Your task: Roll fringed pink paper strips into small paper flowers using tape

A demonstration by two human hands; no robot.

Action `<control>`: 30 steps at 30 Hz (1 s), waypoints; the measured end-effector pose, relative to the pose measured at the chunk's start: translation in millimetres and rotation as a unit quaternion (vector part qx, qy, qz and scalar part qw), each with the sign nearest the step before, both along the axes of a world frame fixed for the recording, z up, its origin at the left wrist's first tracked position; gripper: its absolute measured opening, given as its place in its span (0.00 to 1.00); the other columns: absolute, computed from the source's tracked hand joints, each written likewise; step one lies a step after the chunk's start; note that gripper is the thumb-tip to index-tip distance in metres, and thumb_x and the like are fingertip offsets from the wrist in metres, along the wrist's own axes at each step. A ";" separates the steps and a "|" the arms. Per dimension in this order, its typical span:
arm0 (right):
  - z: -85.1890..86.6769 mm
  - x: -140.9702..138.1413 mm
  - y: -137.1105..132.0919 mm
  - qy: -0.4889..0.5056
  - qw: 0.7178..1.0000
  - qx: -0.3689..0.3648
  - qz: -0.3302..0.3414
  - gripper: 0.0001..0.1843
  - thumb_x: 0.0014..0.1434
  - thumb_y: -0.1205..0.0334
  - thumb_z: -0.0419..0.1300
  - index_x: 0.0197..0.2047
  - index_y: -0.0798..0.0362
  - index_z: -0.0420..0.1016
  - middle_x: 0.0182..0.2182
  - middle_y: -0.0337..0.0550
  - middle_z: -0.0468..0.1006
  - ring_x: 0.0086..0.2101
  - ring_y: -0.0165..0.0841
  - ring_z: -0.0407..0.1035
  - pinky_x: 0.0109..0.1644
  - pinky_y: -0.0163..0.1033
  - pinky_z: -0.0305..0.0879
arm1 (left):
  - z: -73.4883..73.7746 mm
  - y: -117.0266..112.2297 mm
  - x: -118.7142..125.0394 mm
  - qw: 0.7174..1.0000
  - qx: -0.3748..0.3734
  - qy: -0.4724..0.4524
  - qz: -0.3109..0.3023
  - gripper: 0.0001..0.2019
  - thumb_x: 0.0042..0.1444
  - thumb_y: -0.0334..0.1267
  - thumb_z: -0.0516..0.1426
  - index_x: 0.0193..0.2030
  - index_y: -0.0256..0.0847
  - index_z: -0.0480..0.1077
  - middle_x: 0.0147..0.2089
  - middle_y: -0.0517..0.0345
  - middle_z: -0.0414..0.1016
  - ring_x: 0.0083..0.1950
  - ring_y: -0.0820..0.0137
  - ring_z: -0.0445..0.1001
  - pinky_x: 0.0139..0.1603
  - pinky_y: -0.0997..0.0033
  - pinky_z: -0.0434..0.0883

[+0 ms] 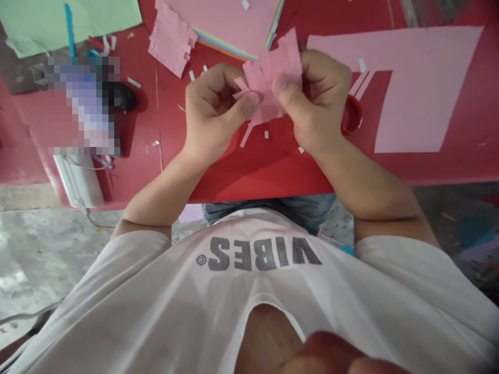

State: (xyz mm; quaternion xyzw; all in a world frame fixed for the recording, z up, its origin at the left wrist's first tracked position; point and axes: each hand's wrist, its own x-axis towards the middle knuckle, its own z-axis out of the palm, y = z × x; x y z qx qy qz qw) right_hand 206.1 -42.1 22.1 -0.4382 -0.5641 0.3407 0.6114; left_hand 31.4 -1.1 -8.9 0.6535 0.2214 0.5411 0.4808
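Both hands of the person are held above a red table [257,171], and between them is a piece of pink paper [268,78] with a ragged, fringed edge. The left hand [212,111] is closed in a pinch, its thumb [239,106] pressing on the lower left part of the paper while the other fingers curl inward. The right hand [314,101] also grips the paper, with its thumb [286,88] on the front side and its fingers bent behind. The paper is therefore lifted above the table and sits between the two thumbs. Just beside the right hand, and partly under it, lies a red scissors handle [353,115]. To the right is a large pink sheet [424,88] with a part cut away from it. Beyond the hands lie a second fringed pink paper piece [170,39], thin rainbow paper strips [224,44] and a green paper sheet [66,21]. Small white paper scraps [134,82] are scattered on the red surface, and several of them are near the hands. At the left, a pixelated patch [83,106] hides some object, and a black object [125,96] is beside it. Below the table edge there is a white box [78,179] with a cord, above a concrete floor [35,254].
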 end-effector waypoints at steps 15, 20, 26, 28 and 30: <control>-4.7 3.4 4.5 -0.001 1.000 0.015 -0.009 0.21 0.65 0.46 0.63 0.24 0.46 0.72 0.23 0.38 0.63 0.26 0.33 0.57 0.34 0.44 0.57 | 23.4 -18.3 1.2 0.993 -0.056 0.058 0.088 0.14 0.62 0.46 0.66 0.30 0.41 0.73 0.29 0.61 0.71 0.28 0.77 0.69 0.30 0.74 0.65; -7.4 4.0 3.0 -0.066 0.996 -0.031 -0.043 0.26 0.63 0.35 0.59 0.23 0.44 0.70 0.24 0.40 0.65 0.28 0.37 0.61 0.35 0.47 0.67 | 26.5 -18.5 1.5 0.991 -0.043 0.063 0.113 0.18 0.65 0.48 0.62 0.27 0.40 0.71 0.25 0.62 0.65 0.27 0.79 0.66 0.30 0.76 0.64; -6.0 1.5 -0.9 -0.030 0.999 -0.034 0.018 0.22 0.63 0.43 0.62 0.23 0.44 0.69 0.24 0.39 0.64 0.28 0.37 0.61 0.36 0.47 0.66 | 22.6 -19.3 1.5 0.991 -0.044 0.076 0.104 0.14 0.60 0.49 0.66 0.38 0.39 0.75 0.31 0.62 0.70 0.34 0.77 0.74 0.37 0.75 0.71; -7.5 1.0 -1.2 -0.035 0.998 -0.037 0.028 0.19 0.64 0.42 0.62 0.26 0.42 0.72 0.25 0.39 0.67 0.30 0.37 0.63 0.37 0.47 0.67 | 22.7 -19.1 0.8 0.990 -0.032 0.076 0.111 0.12 0.61 0.46 0.66 0.37 0.39 0.76 0.31 0.62 0.72 0.34 0.78 0.74 0.37 0.75 0.71; -9.0 0.9 -0.6 -0.023 0.999 -0.027 0.039 0.15 0.64 0.42 0.63 0.31 0.41 0.77 0.29 0.38 0.73 0.31 0.37 0.67 0.38 0.47 0.68 | 23.2 -18.8 -0.1 0.991 -0.022 0.071 0.113 0.09 0.62 0.43 0.66 0.38 0.38 0.77 0.31 0.63 0.74 0.33 0.79 0.73 0.37 0.76 0.70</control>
